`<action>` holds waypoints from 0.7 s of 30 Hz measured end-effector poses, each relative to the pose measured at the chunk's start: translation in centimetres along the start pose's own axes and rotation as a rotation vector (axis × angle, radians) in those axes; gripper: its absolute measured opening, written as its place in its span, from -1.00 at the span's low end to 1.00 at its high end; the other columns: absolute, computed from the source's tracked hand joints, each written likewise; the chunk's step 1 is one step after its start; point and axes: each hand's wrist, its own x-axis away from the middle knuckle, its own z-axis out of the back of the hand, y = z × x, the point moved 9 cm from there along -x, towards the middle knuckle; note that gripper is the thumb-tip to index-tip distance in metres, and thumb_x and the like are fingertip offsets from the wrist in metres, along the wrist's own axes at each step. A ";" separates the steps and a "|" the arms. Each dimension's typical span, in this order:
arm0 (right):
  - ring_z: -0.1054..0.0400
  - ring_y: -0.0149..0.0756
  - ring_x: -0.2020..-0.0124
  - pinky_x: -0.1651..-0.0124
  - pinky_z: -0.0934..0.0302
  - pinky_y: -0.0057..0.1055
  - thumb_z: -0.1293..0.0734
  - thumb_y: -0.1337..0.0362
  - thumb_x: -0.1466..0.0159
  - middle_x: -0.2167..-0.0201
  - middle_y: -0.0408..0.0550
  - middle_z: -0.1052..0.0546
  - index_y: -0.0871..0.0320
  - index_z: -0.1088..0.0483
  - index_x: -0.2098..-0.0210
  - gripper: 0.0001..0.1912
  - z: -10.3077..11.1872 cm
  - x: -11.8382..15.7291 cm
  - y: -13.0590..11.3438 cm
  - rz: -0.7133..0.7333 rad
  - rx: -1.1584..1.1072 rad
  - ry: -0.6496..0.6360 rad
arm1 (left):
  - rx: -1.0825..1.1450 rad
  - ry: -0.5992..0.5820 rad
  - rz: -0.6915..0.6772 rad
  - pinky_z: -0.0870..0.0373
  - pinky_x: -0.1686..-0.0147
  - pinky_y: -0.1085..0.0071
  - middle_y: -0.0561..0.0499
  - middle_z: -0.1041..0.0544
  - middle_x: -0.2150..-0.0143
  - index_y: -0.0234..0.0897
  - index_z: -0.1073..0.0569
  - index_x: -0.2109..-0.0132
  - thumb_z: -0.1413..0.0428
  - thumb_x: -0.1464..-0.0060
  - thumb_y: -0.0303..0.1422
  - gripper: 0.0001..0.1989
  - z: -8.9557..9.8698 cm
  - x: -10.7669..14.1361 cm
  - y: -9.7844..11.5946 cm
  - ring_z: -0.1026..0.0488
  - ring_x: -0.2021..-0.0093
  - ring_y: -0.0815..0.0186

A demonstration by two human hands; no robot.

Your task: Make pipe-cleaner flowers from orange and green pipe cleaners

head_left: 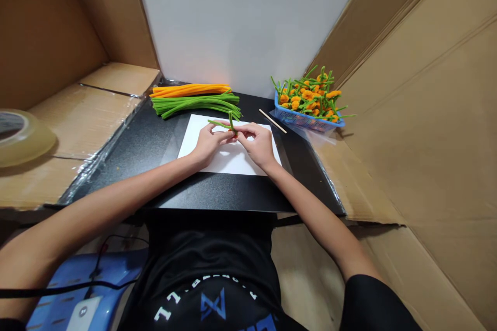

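Over a white sheet, my left hand and my right hand meet with their fingertips pinched together. Between them is a pipe cleaner piece: green ends stick up and out to the left, and a bit of orange shows below at the fingertips. Most of the orange part is hidden by the fingers. Just beyond the hands lie a bundle of green pipe cleaners and a bundle of orange pipe cleaners. A thin wooden stick rests to the right of the sheet.
At the back right, a blue plastic basket is heaped with orange and green pipe cleaner pieces. A roll of clear tape sits on the cardboard at left. Cardboard walls flank the black table.
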 end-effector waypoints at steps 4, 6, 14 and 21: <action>-0.45 -0.31 0.29 0.19 -0.37 -0.34 -0.38 0.35 -0.23 0.27 -0.05 -0.59 0.09 -0.61 0.12 -0.76 -0.4 -0.1 -0.2 0.036 0.022 -0.071 | 0.008 0.002 0.018 -0.54 0.09 0.20 -0.02 -0.61 0.34 -0.35 -0.50 0.27 -0.36 0.28 -0.50 -0.67 0.1 -0.2 0.0 -0.58 0.35 0.29; -0.45 -0.31 0.29 0.18 -0.36 -0.34 -0.38 0.32 -0.25 0.26 -0.05 -0.59 0.08 -0.61 0.12 -0.77 -0.2 -0.2 -0.3 0.045 0.040 -0.074 | -0.012 -0.018 0.032 -0.54 0.10 0.22 -0.02 -0.61 0.33 -0.36 -0.51 0.27 -0.37 0.27 -0.47 -0.67 0.0 -0.3 0.1 -0.57 0.36 0.31; -0.43 -0.27 0.30 0.19 -0.34 -0.30 -0.37 0.30 -0.30 0.30 -0.05 -0.59 0.09 -0.60 0.23 -0.87 1.3 -0.4 -1.0 0.136 0.138 -0.014 | -0.105 -0.090 0.044 -0.54 0.25 0.28 -0.04 -0.62 0.37 -0.34 -0.49 0.17 -0.42 0.28 -0.40 -0.55 -0.4 -0.4 0.7 -0.58 0.40 0.28; -0.35 -0.14 0.19 0.09 -0.29 -0.17 -0.27 0.30 -0.39 0.28 0.05 -0.53 0.10 -0.56 0.17 -0.79 0.2 0.1 -2.4 0.434 0.443 -0.131 | -0.126 -0.110 0.076 -0.54 0.29 0.31 -0.02 -0.60 0.42 -0.34 -0.49 0.16 -0.41 0.26 -0.41 -0.55 -0.2 -0.8 0.2 -0.58 0.41 0.26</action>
